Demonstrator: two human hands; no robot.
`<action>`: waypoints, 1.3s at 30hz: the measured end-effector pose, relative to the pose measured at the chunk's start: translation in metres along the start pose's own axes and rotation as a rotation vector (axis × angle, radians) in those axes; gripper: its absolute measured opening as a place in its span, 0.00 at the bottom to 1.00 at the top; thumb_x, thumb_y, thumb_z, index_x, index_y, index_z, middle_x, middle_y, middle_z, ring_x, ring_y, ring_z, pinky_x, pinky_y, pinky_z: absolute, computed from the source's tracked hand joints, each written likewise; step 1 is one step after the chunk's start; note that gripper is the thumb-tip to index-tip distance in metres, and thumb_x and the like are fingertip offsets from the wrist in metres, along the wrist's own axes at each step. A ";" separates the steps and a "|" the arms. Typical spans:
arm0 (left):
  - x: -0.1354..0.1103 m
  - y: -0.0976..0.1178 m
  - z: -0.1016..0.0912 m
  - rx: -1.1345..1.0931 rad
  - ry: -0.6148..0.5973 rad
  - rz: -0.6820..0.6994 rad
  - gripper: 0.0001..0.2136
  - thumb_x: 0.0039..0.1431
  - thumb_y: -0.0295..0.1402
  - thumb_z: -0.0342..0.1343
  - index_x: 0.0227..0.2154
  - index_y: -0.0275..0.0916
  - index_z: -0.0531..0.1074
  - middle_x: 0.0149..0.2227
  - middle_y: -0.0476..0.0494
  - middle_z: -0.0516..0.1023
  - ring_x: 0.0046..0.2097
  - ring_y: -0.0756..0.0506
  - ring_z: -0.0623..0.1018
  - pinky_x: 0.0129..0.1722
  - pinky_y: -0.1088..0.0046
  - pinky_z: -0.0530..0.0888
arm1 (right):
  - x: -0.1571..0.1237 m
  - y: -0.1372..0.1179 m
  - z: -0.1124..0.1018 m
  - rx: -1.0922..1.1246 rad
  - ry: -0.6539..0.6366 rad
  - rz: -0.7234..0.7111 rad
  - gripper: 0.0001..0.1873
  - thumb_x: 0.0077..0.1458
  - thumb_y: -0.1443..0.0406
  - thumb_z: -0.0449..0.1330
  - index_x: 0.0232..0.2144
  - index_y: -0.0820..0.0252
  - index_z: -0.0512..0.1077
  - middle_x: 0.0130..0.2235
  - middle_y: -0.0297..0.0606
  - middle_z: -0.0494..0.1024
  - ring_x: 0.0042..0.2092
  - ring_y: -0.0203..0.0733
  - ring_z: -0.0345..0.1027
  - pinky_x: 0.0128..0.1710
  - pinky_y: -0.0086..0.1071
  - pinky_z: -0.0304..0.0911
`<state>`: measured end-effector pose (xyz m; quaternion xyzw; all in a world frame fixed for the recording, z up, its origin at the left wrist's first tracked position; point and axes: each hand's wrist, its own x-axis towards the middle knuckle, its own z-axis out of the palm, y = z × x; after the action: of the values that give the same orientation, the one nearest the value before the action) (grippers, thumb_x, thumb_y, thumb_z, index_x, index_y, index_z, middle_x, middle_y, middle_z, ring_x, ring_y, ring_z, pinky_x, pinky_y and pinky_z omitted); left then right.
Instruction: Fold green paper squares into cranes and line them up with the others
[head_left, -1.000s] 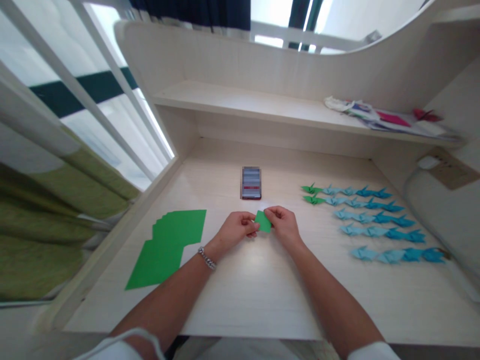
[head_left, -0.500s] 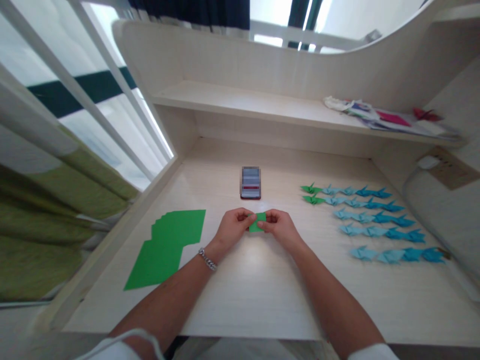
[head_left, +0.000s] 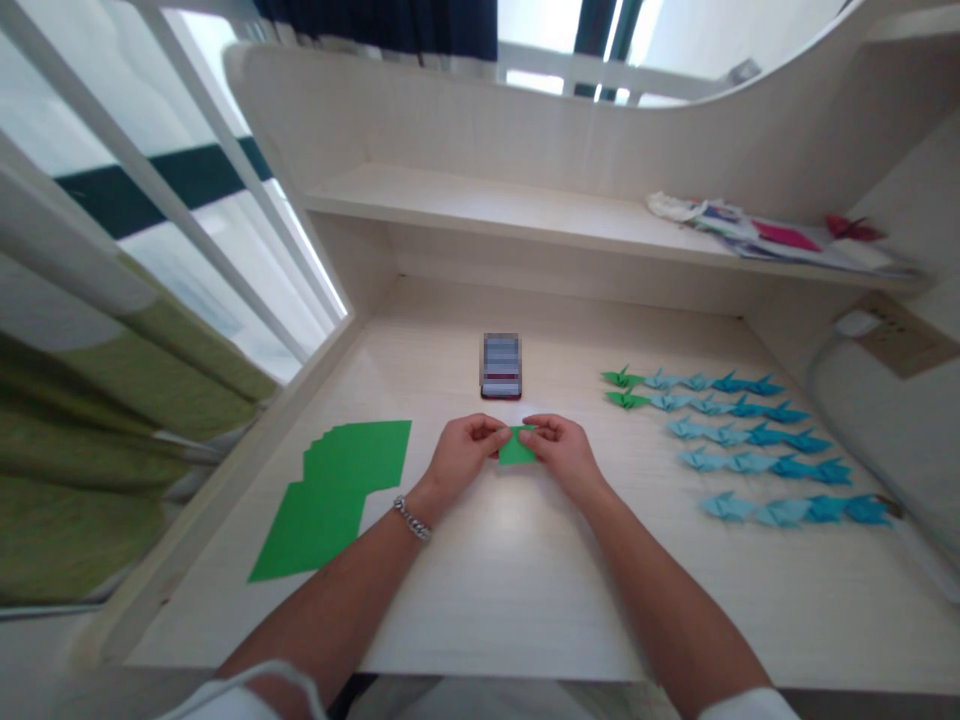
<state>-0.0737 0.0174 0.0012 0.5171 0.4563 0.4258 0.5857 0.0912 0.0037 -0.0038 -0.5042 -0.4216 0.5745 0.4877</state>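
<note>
A small folded piece of green paper (head_left: 516, 448) is held between both hands above the middle of the pale wooden desk (head_left: 480, 590). My left hand (head_left: 461, 455) pinches its left edge with thumb and fingers closed. My right hand (head_left: 564, 452) pinches its right edge the same way. A silver bracelet (head_left: 412, 518) sits on my left wrist. Just beyond the hands a phone (head_left: 501, 366) lies flat on the desk.
A fanned stack of green paper sheets (head_left: 334, 494) lies at the left. Rows of folded paper cranes (head_left: 739, 440), mostly blue with two green ones (head_left: 624, 389), cover the right side. A shelf (head_left: 525, 210) behind holds papers (head_left: 757, 238). A socket with a cable (head_left: 862, 325) is at far right.
The green paper has been turned from a tilted diamond to lying flatter between my hands, and both hands have closed in on it slightly.
</note>
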 end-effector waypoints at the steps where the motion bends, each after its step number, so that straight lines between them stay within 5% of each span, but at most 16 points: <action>1: 0.000 0.001 -0.001 -0.007 -0.001 -0.012 0.14 0.43 0.38 0.65 0.28 0.33 0.74 0.26 0.45 0.77 0.28 0.50 0.74 0.30 0.74 0.72 | -0.001 0.000 0.000 0.000 -0.024 0.031 0.18 0.36 0.58 0.68 0.30 0.62 0.72 0.24 0.34 0.75 0.25 0.36 0.68 0.27 0.31 0.66; 5: 0.000 0.003 -0.005 -0.002 -0.057 -0.053 0.13 0.41 0.37 0.66 0.28 0.33 0.74 0.24 0.46 0.76 0.25 0.51 0.73 0.27 0.75 0.71 | -0.002 0.000 -0.001 -0.048 -0.060 0.052 0.17 0.36 0.55 0.68 0.24 0.63 0.73 0.23 0.34 0.75 0.23 0.34 0.67 0.24 0.30 0.67; 17: -0.002 0.013 -0.013 0.026 -0.182 -0.102 0.09 0.43 0.31 0.64 0.29 0.33 0.77 0.24 0.46 0.76 0.25 0.52 0.73 0.26 0.76 0.71 | -0.009 -0.011 -0.002 -0.029 -0.152 0.077 0.15 0.37 0.60 0.68 0.29 0.63 0.78 0.26 0.37 0.78 0.25 0.36 0.70 0.25 0.32 0.70; 39: -0.002 0.012 -0.015 -0.059 -0.131 0.006 0.05 0.44 0.28 0.62 0.27 0.35 0.77 0.24 0.49 0.75 0.25 0.52 0.71 0.26 0.77 0.69 | -0.010 -0.010 0.000 0.132 -0.161 0.042 0.14 0.34 0.64 0.70 0.29 0.62 0.79 0.28 0.38 0.79 0.28 0.41 0.73 0.28 0.37 0.73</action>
<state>-0.0895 0.0201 0.0127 0.5276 0.4027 0.4059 0.6283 0.0927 -0.0048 0.0075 -0.4319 -0.4101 0.6498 0.4723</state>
